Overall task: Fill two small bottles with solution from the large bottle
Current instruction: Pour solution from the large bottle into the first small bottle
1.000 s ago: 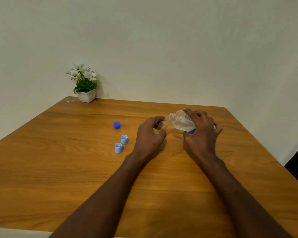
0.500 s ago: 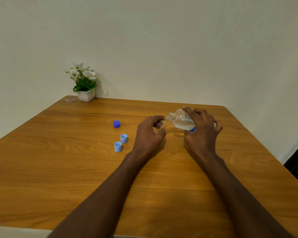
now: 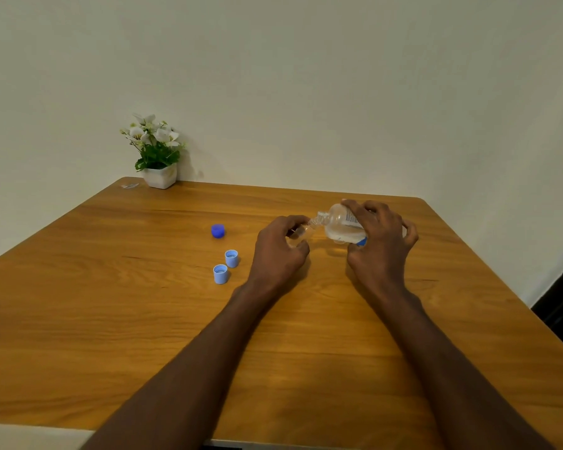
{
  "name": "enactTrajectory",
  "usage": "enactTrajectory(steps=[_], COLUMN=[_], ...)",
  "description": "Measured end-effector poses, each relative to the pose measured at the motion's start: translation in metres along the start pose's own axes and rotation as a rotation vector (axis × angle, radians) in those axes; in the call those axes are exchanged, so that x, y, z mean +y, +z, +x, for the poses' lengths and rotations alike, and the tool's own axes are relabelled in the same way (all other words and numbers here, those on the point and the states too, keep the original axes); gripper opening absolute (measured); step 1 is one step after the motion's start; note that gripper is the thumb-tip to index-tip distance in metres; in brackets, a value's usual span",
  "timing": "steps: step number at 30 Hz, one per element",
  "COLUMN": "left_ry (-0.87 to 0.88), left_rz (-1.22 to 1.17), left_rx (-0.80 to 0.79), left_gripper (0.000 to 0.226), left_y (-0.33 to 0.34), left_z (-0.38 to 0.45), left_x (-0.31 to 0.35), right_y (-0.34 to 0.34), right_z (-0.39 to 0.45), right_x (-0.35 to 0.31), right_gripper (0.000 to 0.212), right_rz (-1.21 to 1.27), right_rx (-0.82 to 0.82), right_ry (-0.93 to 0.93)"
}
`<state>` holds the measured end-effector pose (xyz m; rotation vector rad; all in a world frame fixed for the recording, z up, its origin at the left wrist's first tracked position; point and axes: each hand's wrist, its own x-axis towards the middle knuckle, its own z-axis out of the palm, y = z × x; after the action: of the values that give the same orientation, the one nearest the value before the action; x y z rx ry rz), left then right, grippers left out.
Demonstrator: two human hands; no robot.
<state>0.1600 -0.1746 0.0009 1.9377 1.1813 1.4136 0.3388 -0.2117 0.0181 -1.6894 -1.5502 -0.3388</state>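
Note:
My right hand (image 3: 382,245) grips the large clear bottle (image 3: 340,224), tipped on its side with its open neck pointing left. My left hand (image 3: 278,251) holds a small clear bottle (image 3: 303,233) just under that neck; the two mouths meet. Clear liquid lies in the lower half of the large bottle. My left fingers hide most of the small bottle. A second small bottle shows partly behind my right hand, a blue patch (image 3: 361,241) at its edge. Two light blue caps (image 3: 231,258) (image 3: 220,274) and a dark blue cap (image 3: 218,230) lie left of my hands.
The wooden table (image 3: 111,319) stands against a pale wall. A small white pot with white flowers (image 3: 158,157) sits at the back left corner, a tiny clear scrap (image 3: 130,185) beside it. The table's right edge drops off to a dark floor.
Both hands stay at the same spot with the large bottle tipped over the small one. The view has shifted very slightly; nothing else has moved.

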Motion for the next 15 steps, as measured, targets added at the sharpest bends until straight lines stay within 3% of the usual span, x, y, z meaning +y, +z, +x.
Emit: enactTrajectory(steps=[15], left_ry=[0.000], left_rz=[0.011], left_rx=[0.001], left_gripper=[0.048], left_y=[-0.0006], left_z=[0.0002], left_x=[0.0008], right_y=[-0.0045], right_z=[-0.0014], right_x=[-0.0021], right_gripper=[0.095], right_rz=[-0.019], right_rx=[0.008], right_ry=[-0.011])
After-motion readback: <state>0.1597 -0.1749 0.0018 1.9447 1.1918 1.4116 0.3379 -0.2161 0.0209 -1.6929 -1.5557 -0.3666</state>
